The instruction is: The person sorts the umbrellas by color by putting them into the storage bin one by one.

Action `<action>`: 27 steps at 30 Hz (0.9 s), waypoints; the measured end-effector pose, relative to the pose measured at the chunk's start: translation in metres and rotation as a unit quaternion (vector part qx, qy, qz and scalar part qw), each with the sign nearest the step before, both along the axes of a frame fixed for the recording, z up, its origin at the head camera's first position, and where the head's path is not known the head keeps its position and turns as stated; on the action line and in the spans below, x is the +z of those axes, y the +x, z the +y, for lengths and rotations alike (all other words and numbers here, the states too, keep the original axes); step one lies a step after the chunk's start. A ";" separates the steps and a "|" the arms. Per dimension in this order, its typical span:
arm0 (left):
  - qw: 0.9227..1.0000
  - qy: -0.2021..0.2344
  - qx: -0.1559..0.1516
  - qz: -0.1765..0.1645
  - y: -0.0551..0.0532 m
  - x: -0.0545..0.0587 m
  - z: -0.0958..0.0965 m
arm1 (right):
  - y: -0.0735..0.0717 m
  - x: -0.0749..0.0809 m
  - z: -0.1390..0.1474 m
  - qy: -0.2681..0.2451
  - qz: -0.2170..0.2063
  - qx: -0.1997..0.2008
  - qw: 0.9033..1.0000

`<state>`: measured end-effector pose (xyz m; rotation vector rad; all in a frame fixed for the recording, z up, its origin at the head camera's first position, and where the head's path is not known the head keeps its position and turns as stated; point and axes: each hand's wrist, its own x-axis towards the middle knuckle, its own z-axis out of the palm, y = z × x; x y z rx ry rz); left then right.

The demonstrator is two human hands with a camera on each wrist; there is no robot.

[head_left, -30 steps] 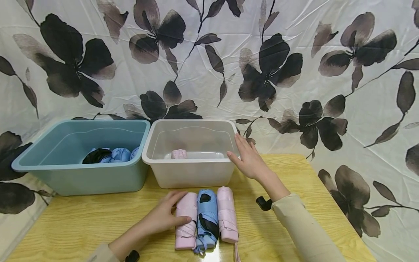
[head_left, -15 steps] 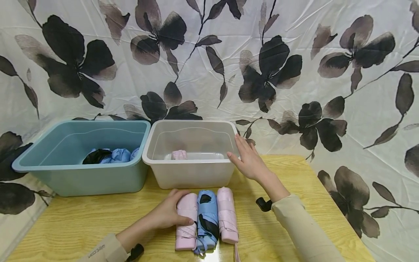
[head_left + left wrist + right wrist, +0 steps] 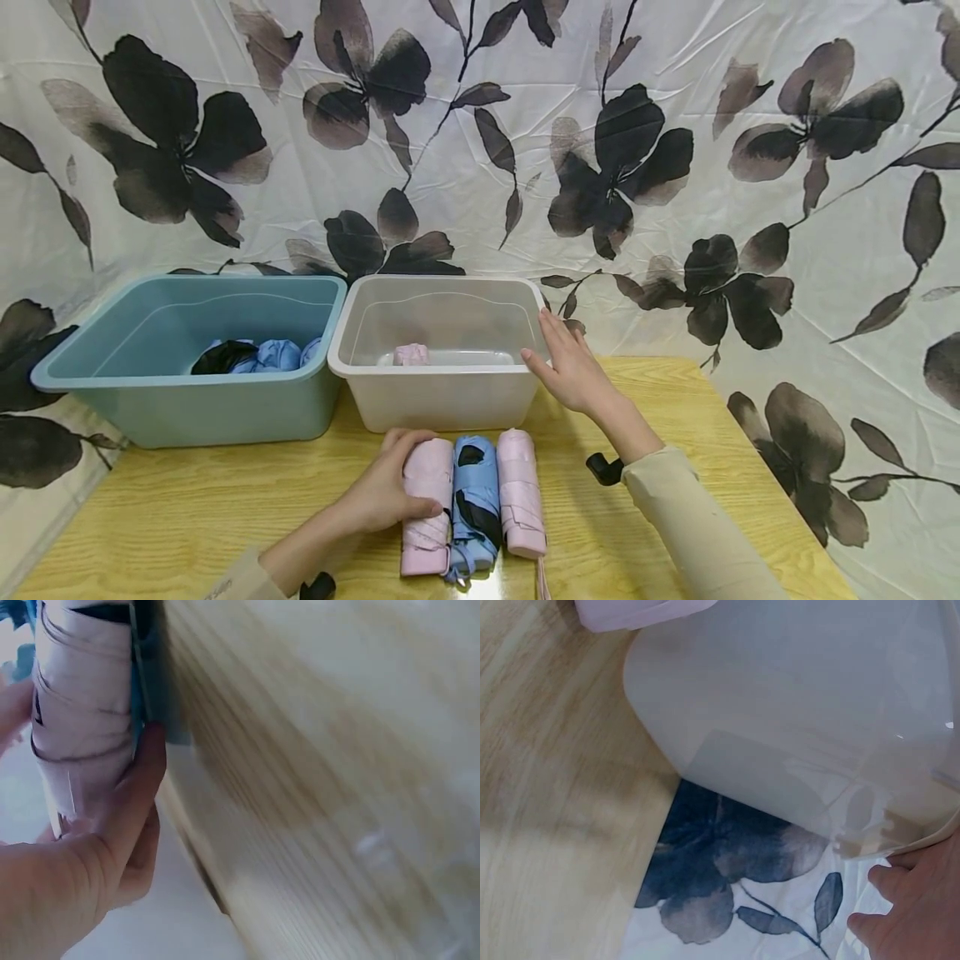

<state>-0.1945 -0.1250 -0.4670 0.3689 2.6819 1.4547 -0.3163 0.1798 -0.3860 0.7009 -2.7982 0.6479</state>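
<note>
In the head view, three rolled folding umbrellas lie side by side in front of the bins. My left hand [image 3: 384, 489] grips the leftmost pink umbrella [image 3: 426, 542], thumb on its top side and fingers around its far end; in the left wrist view the pink umbrella [image 3: 84, 697] sits between thumb and fingers. Beside it are a blue umbrella [image 3: 474, 475] with black patches and a second pink umbrella [image 3: 519, 487] with a strap. My right hand [image 3: 573, 367] rests on the right rim of the whitish bin [image 3: 442, 400], fingers extended along it.
A blue-green bin [image 3: 225, 412] stands to the left, touching the whitish one, with blue and black bundled umbrellas [image 3: 273, 356] inside. One pink umbrella [image 3: 411, 355] lies in the whitish bin. Behind the wooden table [image 3: 187, 517] hangs a flowered cloth [image 3: 487, 208].
My left hand has closed a little further around the left pink umbrella, its fingers reaching farther over the far end. The right hand stays on the bin's rim.
</note>
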 end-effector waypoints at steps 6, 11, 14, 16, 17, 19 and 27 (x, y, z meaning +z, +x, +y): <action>0.999 0.053 -0.001 -0.001 0.008 0.006 0.001 | -0.001 0.000 0.000 -0.003 -0.003 -0.002 1.000; 0.997 0.072 0.003 0.020 0.015 0.012 0.002 | -0.001 0.000 0.000 -0.003 -0.002 -0.001 1.000; 0.997 0.072 0.008 0.040 0.018 0.015 0.004 | -0.001 0.000 0.000 -0.004 -0.002 -0.002 1.000; 0.996 0.070 0.015 0.052 0.019 0.017 0.005 | -0.002 -0.001 0.000 -0.006 -0.003 -0.002 1.000; 0.996 0.069 0.018 0.058 0.020 0.018 0.005 | -0.002 -0.001 0.000 -0.006 -0.003 -0.002 1.000; 0.995 0.065 0.022 0.072 0.022 0.020 0.006 | -0.002 -0.001 0.001 -0.007 -0.003 -0.003 1.000; 0.988 0.084 0.016 0.129 0.025 0.038 0.005 | -0.002 -0.003 0.000 -0.007 -0.001 -0.001 1.000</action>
